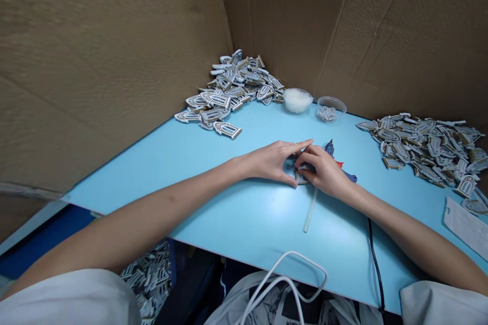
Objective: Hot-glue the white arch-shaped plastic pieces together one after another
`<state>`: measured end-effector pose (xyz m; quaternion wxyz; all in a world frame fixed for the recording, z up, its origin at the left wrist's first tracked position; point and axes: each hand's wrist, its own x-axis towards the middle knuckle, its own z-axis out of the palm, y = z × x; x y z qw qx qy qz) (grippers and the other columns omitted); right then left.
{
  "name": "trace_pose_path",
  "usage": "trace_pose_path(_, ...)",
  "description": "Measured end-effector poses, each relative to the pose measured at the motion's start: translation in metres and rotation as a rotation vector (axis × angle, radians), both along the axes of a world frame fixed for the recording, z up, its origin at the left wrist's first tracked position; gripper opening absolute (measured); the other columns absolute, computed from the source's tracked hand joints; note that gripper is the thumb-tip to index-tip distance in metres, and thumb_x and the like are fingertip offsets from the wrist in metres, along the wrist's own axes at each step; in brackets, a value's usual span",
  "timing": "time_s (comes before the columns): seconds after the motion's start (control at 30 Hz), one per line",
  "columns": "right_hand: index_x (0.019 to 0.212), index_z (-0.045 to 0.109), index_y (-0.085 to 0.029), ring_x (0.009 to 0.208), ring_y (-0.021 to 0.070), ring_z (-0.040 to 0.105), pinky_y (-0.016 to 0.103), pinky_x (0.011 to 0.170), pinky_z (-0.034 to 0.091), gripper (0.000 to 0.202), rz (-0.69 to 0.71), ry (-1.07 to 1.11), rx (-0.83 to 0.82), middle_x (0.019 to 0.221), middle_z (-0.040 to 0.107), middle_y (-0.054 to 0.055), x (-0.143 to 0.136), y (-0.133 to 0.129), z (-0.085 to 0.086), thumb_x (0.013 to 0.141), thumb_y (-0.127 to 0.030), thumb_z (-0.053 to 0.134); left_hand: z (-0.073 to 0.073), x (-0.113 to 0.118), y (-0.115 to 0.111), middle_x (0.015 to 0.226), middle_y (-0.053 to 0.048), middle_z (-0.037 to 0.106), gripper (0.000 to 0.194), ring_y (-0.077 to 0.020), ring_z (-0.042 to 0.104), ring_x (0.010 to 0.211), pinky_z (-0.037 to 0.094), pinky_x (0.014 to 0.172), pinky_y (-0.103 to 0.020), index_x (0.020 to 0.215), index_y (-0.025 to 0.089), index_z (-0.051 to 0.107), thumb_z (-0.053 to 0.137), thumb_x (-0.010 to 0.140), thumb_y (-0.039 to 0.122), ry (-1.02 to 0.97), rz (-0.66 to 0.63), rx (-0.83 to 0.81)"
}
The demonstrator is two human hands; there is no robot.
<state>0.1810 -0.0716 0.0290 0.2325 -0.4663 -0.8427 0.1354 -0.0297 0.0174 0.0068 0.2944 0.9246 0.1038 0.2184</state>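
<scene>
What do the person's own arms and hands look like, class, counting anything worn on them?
The left hand and right hand are ungloved, with slim fingers, some partly hidden. Both forearms are bare, with no watch or bracelet visible. Above them sit loose, pale grey-white sleeves: left sleeve, right sleeve. No markings show on either sleeve.

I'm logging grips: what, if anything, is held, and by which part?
The right hand covers part of a window-shaped piece; whether and where it is gripped cannot be told.
</scene>
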Motion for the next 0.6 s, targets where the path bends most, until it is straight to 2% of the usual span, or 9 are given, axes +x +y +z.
trace_pose_path(0.07, 0.107, 0.066, -0.019, 0.107, 0.0285, 0.063, 0.040, 0.092, 0.052, 0.026, -0.055, -0.086, 0.034, 0.116, 0.066, 0.011, 0.001, -0.005, 0.011, 0.086, -0.006, 0.075, 0.000, 0.000, 0.001, 0.156, -0.019, 0.060, 0.121, -0.0318, 0.064, 0.138, 0.052, 0.115, -0.045, 0.173, 0.023, 0.025, 0.096, 0.076, 0.035, -0.019, -0.001, -0.016)
trace_pose_path(0.13, 0.115, 0.063, -0.019, 0.109, 0.0315, 0.063, 0.041, 0.091, 0.052, 0.034, -0.158, -0.246, 0.062, 0.119, 0.066, 0.013, 0.006, -0.011, 0.024, 0.086, -0.013, 0.079, 0.000, 0.000, 0.003, 0.147, -0.018, 0.068, 0.110, -0.0307, 0.068, 0.130, 0.053, 0.112, -0.045, 0.170, 0.022, 0.035, 0.094, 0.078, 0.036, -0.027, -0.022, -0.015)
trace_pose_path(0.23, 0.115, 0.060, -0.017, 0.103, 0.0370, 0.066, 0.044, 0.084, 0.052, 0.035, -0.368, -0.561, 0.004, 0.113, 0.067, 0.017, 0.022, -0.023, 0.035, 0.090, -0.030, 0.080, 0.002, 0.001, 0.006, 0.132, -0.017, 0.075, 0.065, -0.0302, 0.071, 0.121, 0.053, 0.109, -0.043, 0.143, 0.019, 0.069, 0.090, 0.084, 0.036, -0.019, -0.093, 0.028)
trace_pose_path(0.3, 0.112, 0.060, -0.016, 0.096, 0.0378, 0.069, 0.043, 0.077, 0.052, 0.034, -0.465, -0.695, -0.100, 0.108, 0.068, 0.019, 0.032, -0.029, 0.031, 0.095, -0.041, 0.074, 0.002, 0.001, 0.007, 0.128, -0.018, 0.075, 0.041, -0.0303, 0.071, 0.119, 0.053, 0.108, -0.042, 0.124, 0.017, 0.080, 0.088, 0.087, 0.034, -0.019, -0.123, 0.063)
trace_pose_path(0.33, 0.110, 0.060, -0.016, 0.093, 0.0371, 0.070, 0.042, 0.075, 0.051, 0.032, -0.487, -0.713, -0.144, 0.106, 0.068, 0.019, 0.037, -0.032, 0.026, 0.099, -0.045, 0.068, 0.003, 0.001, 0.007, 0.128, -0.018, 0.075, 0.036, -0.0304, 0.071, 0.118, 0.054, 0.107, -0.042, 0.119, 0.016, 0.081, 0.087, 0.088, 0.033, -0.020, -0.128, 0.076)
trace_pose_path(0.43, 0.110, 0.059, -0.017, 0.094, 0.0343, 0.071, 0.041, 0.077, 0.052, 0.030, -0.447, -0.555, -0.147, 0.109, 0.069, 0.018, 0.049, -0.036, 0.003, 0.106, -0.046, 0.052, 0.004, 0.000, 0.006, 0.128, -0.018, 0.074, 0.034, -0.0307, 0.070, 0.118, 0.054, 0.105, -0.042, 0.119, 0.018, 0.081, 0.085, 0.090, 0.034, -0.006, -0.123, 0.099)
trace_pose_path(0.5, 0.112, 0.060, -0.019, 0.096, 0.0321, 0.070, 0.041, 0.080, 0.053, 0.033, -0.411, -0.317, -0.099, 0.109, 0.070, 0.016, 0.058, -0.037, -0.010, 0.106, -0.049, 0.049, 0.006, -0.001, 0.005, 0.130, -0.017, 0.073, 0.034, -0.0306, 0.069, 0.119, 0.053, 0.106, -0.043, 0.122, 0.019, 0.080, 0.082, 0.092, 0.035, 0.015, -0.127, 0.101)
trace_pose_path(0.6, 0.108, 0.062, -0.021, 0.079, 0.0256, 0.067, 0.038, 0.073, 0.053, 0.043, -0.407, 0.158, -0.144, 0.096, 0.073, 0.010, 0.071, -0.036, -0.017, 0.104, -0.060, 0.045, 0.009, -0.003, 0.003, 0.130, -0.016, 0.073, 0.031, -0.0296, 0.069, 0.118, 0.052, 0.106, -0.042, 0.123, 0.019, 0.079, 0.076, 0.094, 0.029, 0.029, -0.126, 0.085)
